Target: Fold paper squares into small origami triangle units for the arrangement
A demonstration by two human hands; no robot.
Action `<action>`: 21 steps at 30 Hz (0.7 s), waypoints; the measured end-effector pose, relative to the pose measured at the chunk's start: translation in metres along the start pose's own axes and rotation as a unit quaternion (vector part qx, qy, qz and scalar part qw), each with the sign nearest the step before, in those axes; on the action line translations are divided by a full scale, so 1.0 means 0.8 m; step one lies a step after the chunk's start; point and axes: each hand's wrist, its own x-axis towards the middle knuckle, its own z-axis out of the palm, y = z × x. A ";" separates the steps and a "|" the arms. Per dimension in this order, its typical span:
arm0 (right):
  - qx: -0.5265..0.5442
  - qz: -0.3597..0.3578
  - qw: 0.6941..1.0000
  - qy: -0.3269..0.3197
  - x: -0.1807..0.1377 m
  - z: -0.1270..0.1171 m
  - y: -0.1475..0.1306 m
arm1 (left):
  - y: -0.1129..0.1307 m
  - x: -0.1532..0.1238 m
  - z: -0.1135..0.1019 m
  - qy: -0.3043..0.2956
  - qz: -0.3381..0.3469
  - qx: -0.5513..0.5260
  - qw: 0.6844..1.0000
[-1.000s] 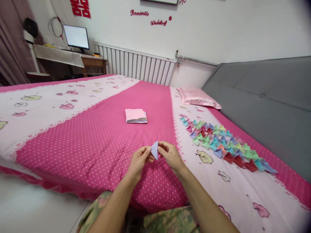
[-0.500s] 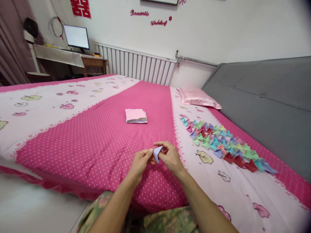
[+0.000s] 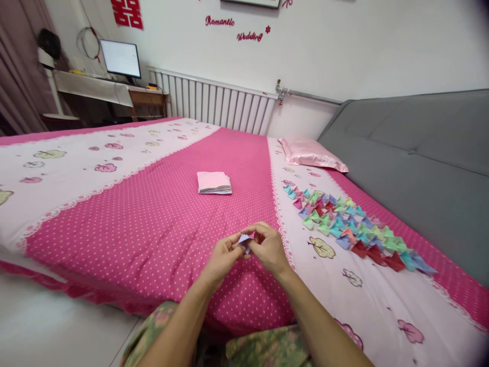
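Between my two hands, above the near part of the bed, is a small folded piece of lavender paper (image 3: pixel 245 239). My left hand (image 3: pixel 226 255) pinches its left side, thumb and fingers closed on it. On the right side, my right hand (image 3: pixel 268 246) grips it too, with the index finger arched over the top. The fingers cover much of the paper, so its full shape is hidden. Farther off on the pink dotted bedspread (image 3: pixel 153 224) lies a stack of square paper sheets (image 3: pixel 213 182), a pink one on top.
Rows of folded paper boats (image 3: pixel 344 224) in several colours stand on the bed at the right. Behind them are a pink pillow (image 3: pixel 313 154) and a grey headboard (image 3: pixel 412 148). A radiator (image 3: pixel 214 99) and a desk with a monitor (image 3: pixel 120 58) are at the back.
The lavender paper has gone from a flat pointed triangle to a partly opened shape, more covered by my fingers. My hands have drawn slightly closer around it.
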 end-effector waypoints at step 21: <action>-0.102 -0.071 0.973 -0.194 -0.003 -0.017 -0.005 | 0.001 0.002 -0.015 0.032 0.013 -0.105 0.994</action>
